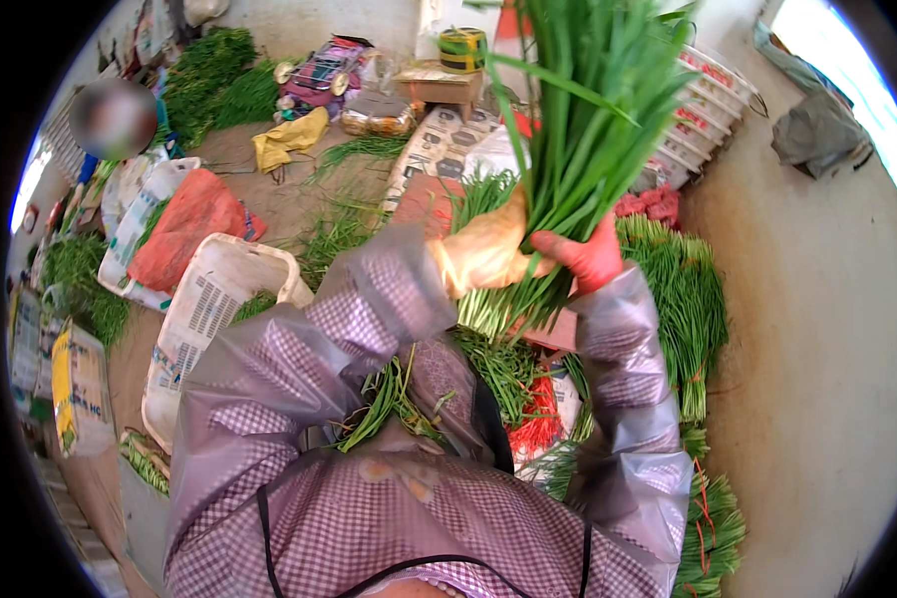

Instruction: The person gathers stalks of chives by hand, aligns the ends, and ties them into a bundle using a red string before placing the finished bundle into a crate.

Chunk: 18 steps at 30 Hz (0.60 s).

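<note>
Both my hands grip one large bunch of long green garlic chives, held up in front of me with the leaves fanning away and the pale stem ends toward me. My left hand, in a cream glove, is closed round the stems from the left. My right hand, in a red glove, wraps the bunch from the right, its thumb across the leaves. Loose green stalks lie on my lap. Beneath the bunch are more chives and a heap of thin red ties.
Chive bundles line the right side by the wall, some with red ties. A white crate stands left, near a red sack. Ahead are a small wooden stool, a yellow bag and white baskets. Another person is far left.
</note>
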Available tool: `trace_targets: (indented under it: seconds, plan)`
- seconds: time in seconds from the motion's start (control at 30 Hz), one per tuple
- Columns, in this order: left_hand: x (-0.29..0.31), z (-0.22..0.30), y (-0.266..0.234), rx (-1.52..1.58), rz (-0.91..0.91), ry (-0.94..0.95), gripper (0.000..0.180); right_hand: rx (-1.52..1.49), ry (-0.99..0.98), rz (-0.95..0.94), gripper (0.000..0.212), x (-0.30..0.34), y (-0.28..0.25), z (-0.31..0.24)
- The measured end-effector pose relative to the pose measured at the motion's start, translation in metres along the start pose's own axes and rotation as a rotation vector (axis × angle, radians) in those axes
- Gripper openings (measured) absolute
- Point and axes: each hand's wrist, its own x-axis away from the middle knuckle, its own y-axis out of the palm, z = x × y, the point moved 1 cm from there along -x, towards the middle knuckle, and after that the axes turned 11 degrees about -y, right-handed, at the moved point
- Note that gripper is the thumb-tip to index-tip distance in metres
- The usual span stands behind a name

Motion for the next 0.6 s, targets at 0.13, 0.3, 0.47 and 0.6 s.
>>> trace_targets:
  seconds: [0.13,0.3,0.47,0.6]
  plan:
    - [-0.044,0.002,0.017,-0.439,-0.277,-0.003,0.110,-0.044,-0.107,0.030,0.073,-0.002,-0.051,0.007]
    - [-0.080,-0.048,0.066,-0.516,-0.472,-0.194,0.088,0.239,-0.064,-0.107,0.062,0.016,-0.116,0.081]
    - [-0.090,-0.167,0.119,0.823,-0.347,-0.539,0.056,-0.643,0.307,0.160,0.098,-0.002,-0.120,0.218]
    - [-0.127,-0.115,0.092,-0.550,-0.554,-0.125,0.069,0.124,0.002,0.212,0.075,-0.008,-0.132,0.160]
